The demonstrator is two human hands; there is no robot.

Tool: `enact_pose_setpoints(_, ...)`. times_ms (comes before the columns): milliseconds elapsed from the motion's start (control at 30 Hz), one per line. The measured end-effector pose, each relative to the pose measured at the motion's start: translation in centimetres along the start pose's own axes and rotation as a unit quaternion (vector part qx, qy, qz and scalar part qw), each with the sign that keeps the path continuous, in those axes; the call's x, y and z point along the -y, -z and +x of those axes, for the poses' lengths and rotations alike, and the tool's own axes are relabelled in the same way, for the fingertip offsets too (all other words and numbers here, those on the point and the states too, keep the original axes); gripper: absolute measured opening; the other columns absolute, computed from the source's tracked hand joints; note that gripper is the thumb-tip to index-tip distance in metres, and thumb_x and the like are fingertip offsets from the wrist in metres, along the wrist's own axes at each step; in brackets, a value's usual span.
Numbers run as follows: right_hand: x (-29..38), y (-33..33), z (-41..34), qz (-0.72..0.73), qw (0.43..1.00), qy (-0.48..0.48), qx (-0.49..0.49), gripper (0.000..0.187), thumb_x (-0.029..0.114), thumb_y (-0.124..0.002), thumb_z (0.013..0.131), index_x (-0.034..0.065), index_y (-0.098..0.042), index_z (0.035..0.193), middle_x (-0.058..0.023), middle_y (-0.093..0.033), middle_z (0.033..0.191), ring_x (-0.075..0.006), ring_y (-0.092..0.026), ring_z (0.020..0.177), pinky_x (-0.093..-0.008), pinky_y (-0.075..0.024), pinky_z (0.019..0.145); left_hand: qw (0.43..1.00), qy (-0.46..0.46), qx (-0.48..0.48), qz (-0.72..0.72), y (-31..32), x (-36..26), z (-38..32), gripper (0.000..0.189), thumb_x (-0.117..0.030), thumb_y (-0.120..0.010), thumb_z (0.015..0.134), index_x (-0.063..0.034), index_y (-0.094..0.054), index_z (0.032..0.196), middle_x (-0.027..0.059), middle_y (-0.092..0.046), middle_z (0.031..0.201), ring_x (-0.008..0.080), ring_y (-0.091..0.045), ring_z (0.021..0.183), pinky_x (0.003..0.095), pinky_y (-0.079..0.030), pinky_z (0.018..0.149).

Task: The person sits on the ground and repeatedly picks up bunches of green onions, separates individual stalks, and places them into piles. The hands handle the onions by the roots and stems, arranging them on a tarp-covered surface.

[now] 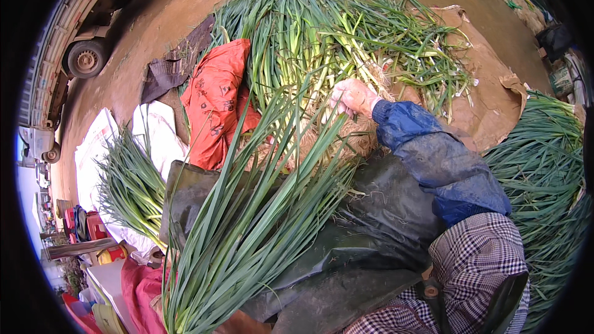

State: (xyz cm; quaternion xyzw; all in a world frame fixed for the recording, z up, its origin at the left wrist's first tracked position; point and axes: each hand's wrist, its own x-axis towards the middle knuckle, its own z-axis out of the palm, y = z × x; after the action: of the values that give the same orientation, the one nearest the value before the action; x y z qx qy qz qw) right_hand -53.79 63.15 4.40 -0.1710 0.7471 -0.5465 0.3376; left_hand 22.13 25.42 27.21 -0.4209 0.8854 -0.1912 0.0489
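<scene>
My right hand (352,97), in a pale glove below a dirty blue sleeve cover, has its fingers curled down at the root ends of a large heap of leafy green garlic or similar allium plants (297,32). Whether a stalk is between those fingers is hidden. Tangled pale roots (362,137) lie just under the hand. A loose bunch of long green leaves (260,208) slants across the dark waterproof apron (385,199) on my lap, its pale base at the lower left. My left hand is out of view.
A red sack with printed writing (213,102) lies against the heap's left side. Bundled greens (132,181) rest on white sacks (155,125) at left; more greens (538,148) lie at right. Brown sheeting (487,97) spreads under the heap. A truck wheel (87,59) stands upper left.
</scene>
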Motion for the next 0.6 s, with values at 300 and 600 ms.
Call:
enact_pose_setpoints(300,3.2,8.8,-2.9,-0.52,0.824,-0.01,-0.225,0.063,0.012,-0.06,0.077,0.0154,-0.04,0.137,-0.022,-0.055,0.112,-0.0352,-0.052,0.106,-0.0389,-0.0428,0.091,0.993,0.077,0.062,-0.057,-0.5,-1.5,-1.8,0.03,-0.018,-0.069,0.069,-0.0055,-0.063,0.095,0.0186,-0.063,0.083,0.0366,-0.061,0.08,0.0426,-0.049,0.071)
enact_pose_setpoints(600,-1.2,0.2,-4.4,-0.253,0.963,0.07,0.053,0.033,0.012,-0.053,0.085,0.0106,-0.052,0.117,-0.0141,-0.061,0.095,-0.0273,-0.06,0.083,-0.038,-0.0469,0.073,0.979,0.14,0.151,0.0,1.1,-3.2,-3.1,0.04,-0.028,-0.068,0.073,-0.0057,-0.061,0.105,0.0194,-0.064,0.089,0.0358,-0.062,0.084,0.043,-0.048,0.073)
